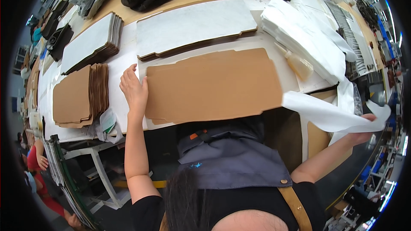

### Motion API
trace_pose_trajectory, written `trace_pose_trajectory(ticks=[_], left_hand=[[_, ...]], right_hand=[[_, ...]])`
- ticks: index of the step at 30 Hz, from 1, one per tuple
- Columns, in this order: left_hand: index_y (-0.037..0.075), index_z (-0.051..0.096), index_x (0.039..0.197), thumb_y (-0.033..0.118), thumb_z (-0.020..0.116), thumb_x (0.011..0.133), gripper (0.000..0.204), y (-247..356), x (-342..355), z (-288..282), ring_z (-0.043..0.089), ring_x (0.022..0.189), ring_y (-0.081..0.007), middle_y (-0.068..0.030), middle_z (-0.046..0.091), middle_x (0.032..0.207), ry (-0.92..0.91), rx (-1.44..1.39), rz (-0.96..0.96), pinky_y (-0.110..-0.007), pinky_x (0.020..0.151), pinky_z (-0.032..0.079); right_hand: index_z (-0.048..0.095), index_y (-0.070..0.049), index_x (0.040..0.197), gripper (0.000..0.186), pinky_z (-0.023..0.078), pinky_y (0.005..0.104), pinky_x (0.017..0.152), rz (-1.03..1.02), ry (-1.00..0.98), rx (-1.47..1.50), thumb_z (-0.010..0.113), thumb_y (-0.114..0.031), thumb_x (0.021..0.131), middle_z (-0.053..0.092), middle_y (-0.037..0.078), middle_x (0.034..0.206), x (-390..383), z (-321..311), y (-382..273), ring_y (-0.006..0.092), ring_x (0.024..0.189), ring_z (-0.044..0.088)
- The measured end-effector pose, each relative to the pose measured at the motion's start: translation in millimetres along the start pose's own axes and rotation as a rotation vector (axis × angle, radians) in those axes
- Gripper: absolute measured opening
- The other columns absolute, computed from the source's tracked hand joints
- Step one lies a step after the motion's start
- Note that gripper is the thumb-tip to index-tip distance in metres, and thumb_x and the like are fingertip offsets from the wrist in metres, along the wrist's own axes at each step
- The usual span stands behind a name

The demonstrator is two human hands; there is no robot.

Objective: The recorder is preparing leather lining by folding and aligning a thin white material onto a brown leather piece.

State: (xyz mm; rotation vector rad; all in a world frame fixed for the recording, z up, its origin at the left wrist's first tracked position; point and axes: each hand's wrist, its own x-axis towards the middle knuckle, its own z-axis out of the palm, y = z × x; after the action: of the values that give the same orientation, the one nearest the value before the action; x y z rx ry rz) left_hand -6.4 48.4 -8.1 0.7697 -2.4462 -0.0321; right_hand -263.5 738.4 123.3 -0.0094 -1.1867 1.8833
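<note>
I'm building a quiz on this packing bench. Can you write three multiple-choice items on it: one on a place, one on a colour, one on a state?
1. Where does the left hand rest?
A. on the left edge of the brown cardboard sheet
B. on the glue bottle
C. on the apron

2. What colour is the sheet that the right hand grips?
A. black
B. white
C. brown

3. How does the glue bottle lie?
A. upright
B. hanging
C. on its side

Answers: 1 A, fingers lie on the sheet's edge; 2 B, it is plainly white; 3 C, it lies flat against the white stack.
</note>
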Motion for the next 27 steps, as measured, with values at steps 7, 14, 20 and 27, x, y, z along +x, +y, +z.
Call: trace_pose_trajectory(ticks=[7, 14, 20, 27], left_hand=[[0.004, 0.057, 0.131, 0.013, 0.069, 0.088, 0.046, 132, -31, -16, 0.047, 0.135, -0.0331, -0.0162, 0.053, 0.141, -0.44, -0.587, 0.663, -0.045, 0.112, 0.036], [0.006, 0.034, 0.154, 0.044, 0.055, 0.098, 0.071, 179, -54, 2, 0.023, 0.152, -0.0275, -0.0111, 0.03, 0.162, -0.682, -0.389, 0.824, -0.043, 0.123, 0.023], [0.004, 0.033, 0.155, 0.049, 0.05, 0.099, 0.073, 184, -60, 22, 0.022, 0.152, -0.0262, -0.0088, 0.027, 0.164, -0.579, -0.237, 0.671, -0.043, 0.124, 0.02], [0.0, 0.044, 0.143, 0.034, 0.072, 0.088, 0.07, 196, -23, 27, 0.037, 0.141, -0.0319, -0.0155, 0.04, 0.152, -0.463, -0.35, 0.521, -0.047, 0.116, 0.03]], right_hand=[[0.045, 0.006, 0.142, 0.042, 0.043, 0.0445, 0.113, 0.276, -0.446, 0.271, 0.045, -0.014, 0.105, 0.051, 0.018, 0.144, 13, 47, -5, 0.0328, 0.131, 0.051], [0.049, 0.002, 0.141, 0.043, 0.04, 0.0475, 0.115, 0.268, -0.217, 0.061, 0.042, -0.02, 0.105, 0.055, 0.017, 0.143, 38, 25, -25, 0.0325, 0.13, 0.054], [0.043, 0.003, 0.147, 0.05, 0.034, 0.0515, 0.118, 0.089, -0.032, -0.071, 0.04, -0.024, 0.105, 0.046, 0.019, 0.151, 18, 26, -87, 0.0347, 0.141, 0.043], [0.053, 0.003, 0.137, 0.041, 0.043, 0.0445, 0.109, 0.014, -0.072, -0.005, 0.05, -0.021, 0.104, 0.058, 0.016, 0.137, 27, -1, -76, 0.0278, 0.127, 0.055]])
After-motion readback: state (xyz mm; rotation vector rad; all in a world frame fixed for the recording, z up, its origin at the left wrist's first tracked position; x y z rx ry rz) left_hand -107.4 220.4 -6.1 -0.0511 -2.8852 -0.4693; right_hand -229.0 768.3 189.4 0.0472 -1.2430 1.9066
